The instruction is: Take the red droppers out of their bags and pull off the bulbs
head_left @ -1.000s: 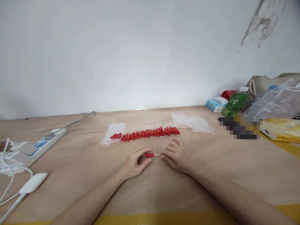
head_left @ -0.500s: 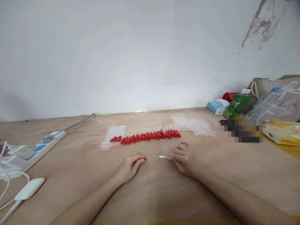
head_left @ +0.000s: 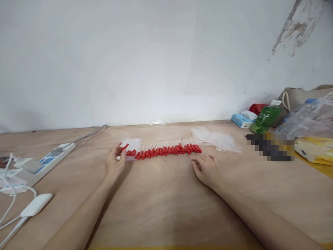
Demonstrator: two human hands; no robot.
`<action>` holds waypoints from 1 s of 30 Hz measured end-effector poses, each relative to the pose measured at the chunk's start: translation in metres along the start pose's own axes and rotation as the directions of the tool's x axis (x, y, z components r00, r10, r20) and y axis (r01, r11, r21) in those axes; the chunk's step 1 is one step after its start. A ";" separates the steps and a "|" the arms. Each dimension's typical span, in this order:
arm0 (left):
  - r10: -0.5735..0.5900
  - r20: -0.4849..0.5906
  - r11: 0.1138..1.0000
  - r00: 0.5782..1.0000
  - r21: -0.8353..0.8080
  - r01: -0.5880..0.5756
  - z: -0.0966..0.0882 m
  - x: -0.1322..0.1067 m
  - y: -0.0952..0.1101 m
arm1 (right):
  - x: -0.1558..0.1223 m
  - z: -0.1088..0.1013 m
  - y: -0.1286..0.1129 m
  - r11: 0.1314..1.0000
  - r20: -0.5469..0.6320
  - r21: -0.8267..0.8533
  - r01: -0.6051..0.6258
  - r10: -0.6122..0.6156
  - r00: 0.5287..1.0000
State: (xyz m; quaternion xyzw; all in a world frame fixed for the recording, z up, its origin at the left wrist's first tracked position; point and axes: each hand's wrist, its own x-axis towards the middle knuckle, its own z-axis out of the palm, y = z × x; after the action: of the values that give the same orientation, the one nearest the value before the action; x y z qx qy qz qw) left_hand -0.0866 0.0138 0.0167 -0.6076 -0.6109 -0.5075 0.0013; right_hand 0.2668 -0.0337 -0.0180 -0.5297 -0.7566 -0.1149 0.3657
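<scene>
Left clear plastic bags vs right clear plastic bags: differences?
The left clear plastic bags have short red pieces on them; the right clear plastic bags show none. The left hand partly covers the left bags; neither hand covers the right bags. Both lie on the brown table.

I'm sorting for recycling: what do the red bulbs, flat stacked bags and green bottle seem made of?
Red bulbs: probably rubber, smooth and opaque with rounded ends.
Flat stacked bags: likely thin plastic film, translucent and faintly shiny.
Green bottle: perhaps smooth plastic, given its slight sheen; glass isn't ruled out.

Smooth rubbery bulbs, filmy plastic bags
</scene>
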 end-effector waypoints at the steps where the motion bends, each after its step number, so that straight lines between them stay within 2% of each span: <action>1: -0.003 -0.011 1.000 1.000 0.027 0.004 -0.001 0.004 -0.006 | 0.000 0.000 0.000 1.000 0.018 0.002 0.018 -0.018 1.000; 6: 0.059 -0.014 0.977 0.998 0.208 -0.055 0.004 0.008 -0.023 | -0.001 -0.003 -0.001 0.996 0.098 0.018 0.084 -0.085 0.991; 12: 0.013 0.136 0.947 0.991 0.316 -0.056 0.006 0.006 -0.026 | 0.000 -0.007 -0.003 0.993 0.160 0.037 0.110 -0.114 0.981; 15: 0.027 0.091 0.948 0.996 0.315 -0.055 0.005 0.004 -0.026 | 0.000 -0.007 -0.003 0.993 0.166 0.049 0.111 -0.117 0.979; 18: 0.124 0.043 0.940 0.991 0.315 -0.132 0.004 0.001 -0.021 | 0.000 -0.005 -0.002 0.992 0.164 0.064 0.106 -0.115 0.980; 21: 0.253 0.091 0.900 0.963 0.344 -0.269 0.005 -0.004 -0.009 | -0.001 -0.004 0.000 0.993 0.145 0.070 0.096 -0.105 0.984; 25: 0.392 0.261 0.812 0.882 0.353 -0.465 0.010 -0.011 0.005 | -0.002 -0.005 0.001 0.994 0.116 0.082 0.078 -0.087 0.989; 27: 0.427 0.305 0.784 0.851 0.345 -0.517 0.014 -0.013 0.006 | -0.003 -0.005 0.001 0.994 0.115 0.087 0.067 -0.077 0.990; 30: 0.425 0.334 0.782 0.841 0.332 -0.528 0.020 -0.013 0.001 | -0.003 -0.006 0.001 0.994 0.116 0.090 0.062 -0.072 0.991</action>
State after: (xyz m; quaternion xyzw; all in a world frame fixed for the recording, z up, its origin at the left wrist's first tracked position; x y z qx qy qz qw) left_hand -0.0701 0.0162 -0.0005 -0.7857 -0.5240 -0.2726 0.1838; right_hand 0.2708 -0.0385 -0.0165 -0.4936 -0.7987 -0.0627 0.3383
